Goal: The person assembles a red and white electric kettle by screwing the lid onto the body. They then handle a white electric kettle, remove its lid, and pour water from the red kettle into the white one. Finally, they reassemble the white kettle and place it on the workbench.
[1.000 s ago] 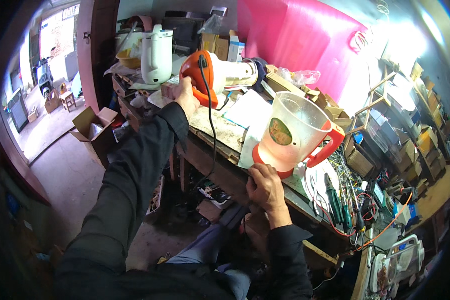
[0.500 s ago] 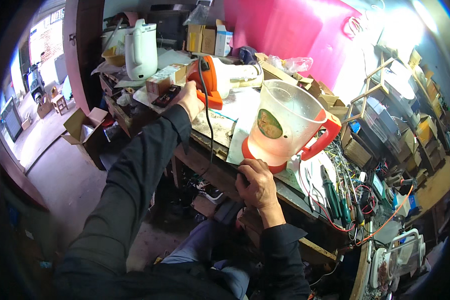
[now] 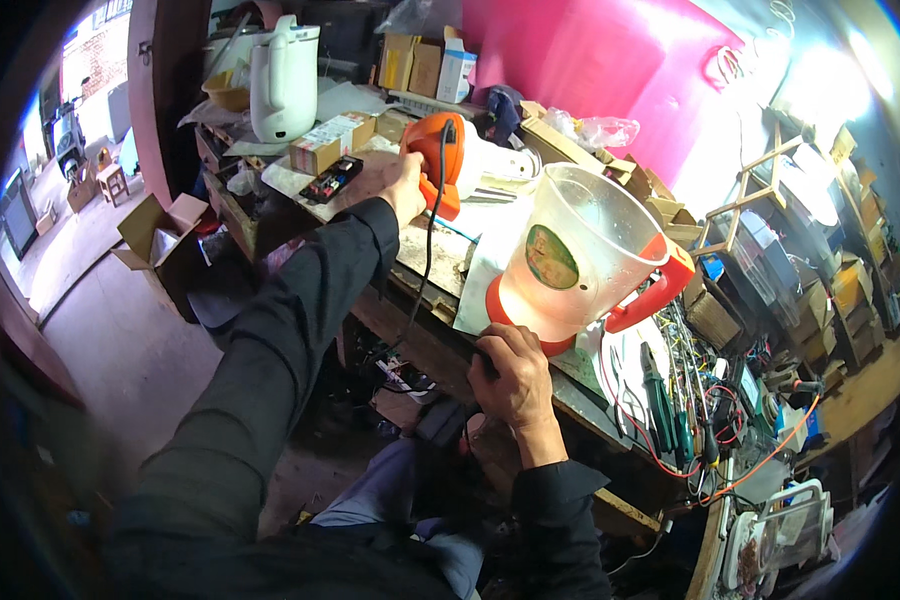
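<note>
- Nearest the viewer, the right hand (image 3: 515, 385) rests on the front edge of a cluttered wooden desk (image 3: 425, 270), fingers curled and pressed down at the foot of a jug; whether it pinches anything cannot be told
- Just above that hand, a translucent plastic blender jug (image 3: 580, 255) with an orange base and orange side handle stands tilted on a white sheet of paper (image 3: 490, 250); it looks light, stiff and smooth-walled, so the handle or the base rim seems the safest hold
- To its right, screwdrivers and red and black wires (image 3: 670, 410) lie tangled on the desk
- Further back, the left hand (image 3: 400, 180), arm outstretched in a black sleeve, is closed around the orange handle of a white and orange motor unit (image 3: 455, 160) lying on the desk; its black cord (image 3: 425, 270) hangs over the front edge. It seems heavier than the jug
- Beyond, a white electric kettle (image 3: 285, 75) and cardboard boxes (image 3: 415, 62) stand before a pink wall
</note>
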`<control>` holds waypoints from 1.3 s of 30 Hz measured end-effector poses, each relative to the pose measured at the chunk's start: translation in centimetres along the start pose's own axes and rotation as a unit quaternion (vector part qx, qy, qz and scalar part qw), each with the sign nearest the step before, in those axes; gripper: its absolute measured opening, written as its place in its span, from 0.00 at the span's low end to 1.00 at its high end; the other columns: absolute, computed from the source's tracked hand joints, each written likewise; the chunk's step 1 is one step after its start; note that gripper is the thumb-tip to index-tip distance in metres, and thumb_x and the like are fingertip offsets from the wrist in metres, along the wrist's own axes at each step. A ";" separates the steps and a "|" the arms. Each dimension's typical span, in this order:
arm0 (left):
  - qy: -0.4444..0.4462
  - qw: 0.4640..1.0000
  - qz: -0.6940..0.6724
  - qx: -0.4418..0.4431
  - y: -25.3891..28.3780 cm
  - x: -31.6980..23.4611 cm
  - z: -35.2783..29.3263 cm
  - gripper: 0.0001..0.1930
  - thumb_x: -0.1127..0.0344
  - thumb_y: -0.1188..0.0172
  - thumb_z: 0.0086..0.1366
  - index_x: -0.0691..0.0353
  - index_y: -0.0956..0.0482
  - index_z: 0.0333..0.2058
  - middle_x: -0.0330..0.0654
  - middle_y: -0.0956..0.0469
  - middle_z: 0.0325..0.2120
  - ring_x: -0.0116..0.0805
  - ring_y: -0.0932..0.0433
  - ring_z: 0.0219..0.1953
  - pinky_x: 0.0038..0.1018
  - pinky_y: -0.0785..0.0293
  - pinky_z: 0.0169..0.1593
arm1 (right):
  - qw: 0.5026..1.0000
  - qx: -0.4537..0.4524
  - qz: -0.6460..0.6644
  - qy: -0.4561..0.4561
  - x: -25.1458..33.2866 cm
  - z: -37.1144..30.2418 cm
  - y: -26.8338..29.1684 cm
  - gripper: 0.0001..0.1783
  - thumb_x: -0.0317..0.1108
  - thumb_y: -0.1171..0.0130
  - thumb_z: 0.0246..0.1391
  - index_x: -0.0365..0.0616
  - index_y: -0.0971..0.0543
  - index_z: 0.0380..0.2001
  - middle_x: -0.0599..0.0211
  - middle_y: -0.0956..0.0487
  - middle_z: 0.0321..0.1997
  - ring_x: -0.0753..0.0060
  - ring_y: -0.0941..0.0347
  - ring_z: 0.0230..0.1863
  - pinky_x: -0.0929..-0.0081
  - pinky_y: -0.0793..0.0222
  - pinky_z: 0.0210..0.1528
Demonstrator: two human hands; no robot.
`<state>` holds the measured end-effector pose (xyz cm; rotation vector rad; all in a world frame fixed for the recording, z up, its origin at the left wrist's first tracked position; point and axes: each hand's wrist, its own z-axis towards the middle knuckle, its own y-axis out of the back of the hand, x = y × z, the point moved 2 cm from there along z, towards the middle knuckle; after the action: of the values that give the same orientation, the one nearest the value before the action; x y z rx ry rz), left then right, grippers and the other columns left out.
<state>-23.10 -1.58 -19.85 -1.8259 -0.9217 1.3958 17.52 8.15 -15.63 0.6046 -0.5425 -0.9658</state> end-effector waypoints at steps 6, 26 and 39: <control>-0.025 0.993 0.108 0.033 -0.3 -1.0 -0.7 0.07 0.67 0.41 0.62 0.63 0.23 0.37 0.41 0.21 0.28 0.36 0.21 0.28 0.37 0.23 0.32 | 1.000 0.002 -0.024 0.002 0.3 0.2 -0.1 0.12 0.25 0.35 0.38 0.40 0.22 0.31 0.59 0.20 0.39 0.51 0.23 0.38 0.59 0.25 0.43; -0.436 0.732 0.524 0.009 5.5 -15.0 -5.7 0.30 0.55 0.35 0.54 0.66 0.26 0.54 0.48 0.19 0.38 0.48 0.20 0.43 0.39 0.24 0.48 | 0.997 0.020 -0.078 0.010 1.0 0.4 -0.7 0.10 0.23 0.37 0.41 0.40 0.22 0.31 0.59 0.21 0.37 0.51 0.24 0.41 0.58 0.27 0.43; -0.401 0.705 0.577 -0.090 4.7 -35.6 6.3 0.35 0.55 0.31 0.48 0.72 0.26 0.52 0.62 0.22 0.51 0.56 0.24 0.56 0.41 0.27 0.56 | 0.987 -0.033 0.086 -0.133 0.3 3.5 -4.9 0.06 0.22 0.36 0.45 0.38 0.21 0.30 0.54 0.22 0.28 0.51 0.23 0.31 0.62 0.26 0.34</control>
<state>-35.17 -33.47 -6.85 -1.9733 -0.0972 3.1420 12.45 4.97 -16.44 0.3640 -0.7850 -0.9013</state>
